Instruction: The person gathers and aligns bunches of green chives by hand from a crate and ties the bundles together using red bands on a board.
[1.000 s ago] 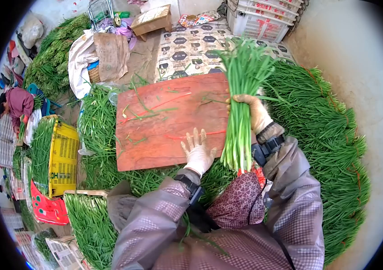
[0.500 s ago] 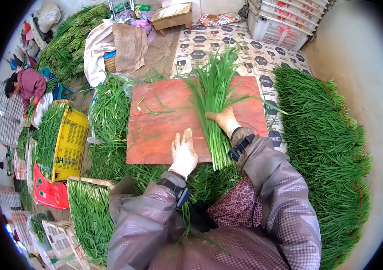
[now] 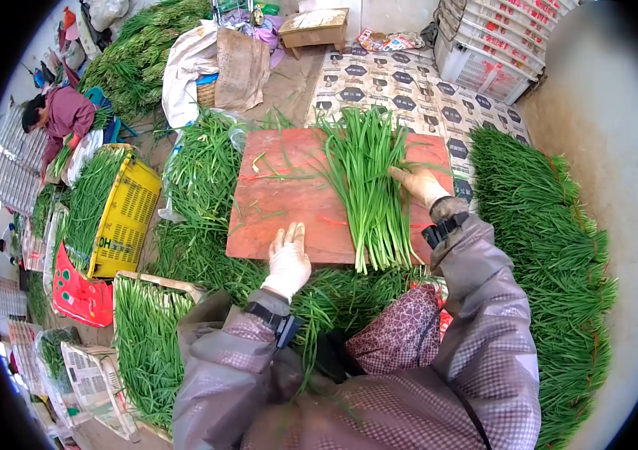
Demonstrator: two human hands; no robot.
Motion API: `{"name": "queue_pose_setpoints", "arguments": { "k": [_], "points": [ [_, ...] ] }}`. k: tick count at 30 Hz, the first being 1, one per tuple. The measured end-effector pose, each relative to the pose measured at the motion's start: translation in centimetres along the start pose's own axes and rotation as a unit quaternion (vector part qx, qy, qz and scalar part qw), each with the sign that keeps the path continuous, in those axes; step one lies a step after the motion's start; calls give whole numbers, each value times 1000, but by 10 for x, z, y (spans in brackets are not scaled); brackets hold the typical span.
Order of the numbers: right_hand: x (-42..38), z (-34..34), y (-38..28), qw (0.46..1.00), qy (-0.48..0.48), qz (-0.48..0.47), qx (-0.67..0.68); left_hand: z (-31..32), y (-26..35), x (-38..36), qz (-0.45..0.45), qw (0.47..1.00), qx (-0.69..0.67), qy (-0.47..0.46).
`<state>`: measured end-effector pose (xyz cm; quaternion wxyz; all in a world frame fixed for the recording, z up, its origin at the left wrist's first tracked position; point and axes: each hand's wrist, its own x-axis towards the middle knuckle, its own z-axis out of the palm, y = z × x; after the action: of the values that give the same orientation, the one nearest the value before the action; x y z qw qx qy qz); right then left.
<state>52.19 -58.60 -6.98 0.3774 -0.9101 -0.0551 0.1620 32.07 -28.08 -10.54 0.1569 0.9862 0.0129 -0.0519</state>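
A loose bunch of garlic chives [image 3: 370,191] lies on the reddish board [image 3: 289,199], leaf tips away from me and pale stem ends over the near edge. My right hand [image 3: 420,185], in a pale glove, is at the right side of the bunch. Its fingers are stretched out, with the tips at the outer stalks and not wrapped round them. Gloved too, my left hand [image 3: 289,262] is held at the board's near edge, left of the bunch, fingers extended and nothing in them. A red tie [image 3: 332,221] lies on the board, partly under the stalks.
Tied chive bundles [image 3: 544,285] line the right wall. Loose chives [image 3: 203,176] are heaped left of the board, beyond them a yellow crate [image 3: 125,217]. White crates [image 3: 488,56] are stacked at the back right. Another person [image 3: 68,124] sits at the far left, handling greens.
My right hand has let go of the bunch and moved to its right side. The bunch now lies spread wider on the board. My left hand stays near the front edge. The view has shifted slightly.
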Motion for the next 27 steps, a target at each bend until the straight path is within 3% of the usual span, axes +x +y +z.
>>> {"name": "queue_pose_setpoints", "arguments": {
  "k": [3, 6, 9, 12, 13, 14, 16, 17, 18, 20, 21, 22, 23, 24, 25, 26, 27],
  "points": [
    [-10, -5, 11, 997, 66, -29, -25, -7, -11, -8, 0, 1000, 7, 8],
    [-22, -16, 1, 995, 60, 1, -74, -27, -17, -16, -4, 1000, 6, 2],
    [-22, -10, -8, 1000, 0, -2, 24, -64, -28, -33, -6, 1000, -18, 14],
    [-24, 11, -37, 992, -108, -60, 16, -120, -78, -70, 40, 992, -44, 110],
    [-20, 26, -34, 986, -133, -34, 89, -140, -108, -90, 54, 984, -59, 157],
    [-25, 25, -46, 989, -142, -42, -29, -161, -140, -120, 67, 974, -69, 204],
    [-9, 35, -32, 987, -123, -86, -54, -208, -183, -196, -60, 951, -157, 259],
    [-3, 34, -30, 989, -142, -49, -18, -217, -214, -241, -123, 944, -58, 301],
    [3, 35, -27, 988, -132, -70, -34, -233, -234, -289, -202, 922, -87, 317],
    [-6, 28, -60, 987, -114, -12, -111, -234, -272, -384, -329, 848, -155, 385],
    [-4, 31, -67, 989, -115, -20, -91, -209, -324, -442, -365, 816, -174, 414],
    [2, 34, -72, 991, -114, -25, -72, -218, -284, -461, -451, 781, -182, 393],
    [-6, 39, -98, 989, -113, -46, -84, -176, -339, -520, -420, 797, -89, 424],
    [-7, 50, -116, 985, -136, -75, -82, -166, -332, -545, -495, 772, -75, 391],
    [-8, 63, -134, 979, -158, -103, -79, -115, -369, -588, -470, 755, -125, 440],
    [-8, 81, -151, 972, -181, -132, -74, -102, -351, -600, -540, 754, -71, 368],
    [-16, 104, -170, 963, -189, -176, -72, -115, -301, -579, -600, 721, -107, 328]
  ]
}}
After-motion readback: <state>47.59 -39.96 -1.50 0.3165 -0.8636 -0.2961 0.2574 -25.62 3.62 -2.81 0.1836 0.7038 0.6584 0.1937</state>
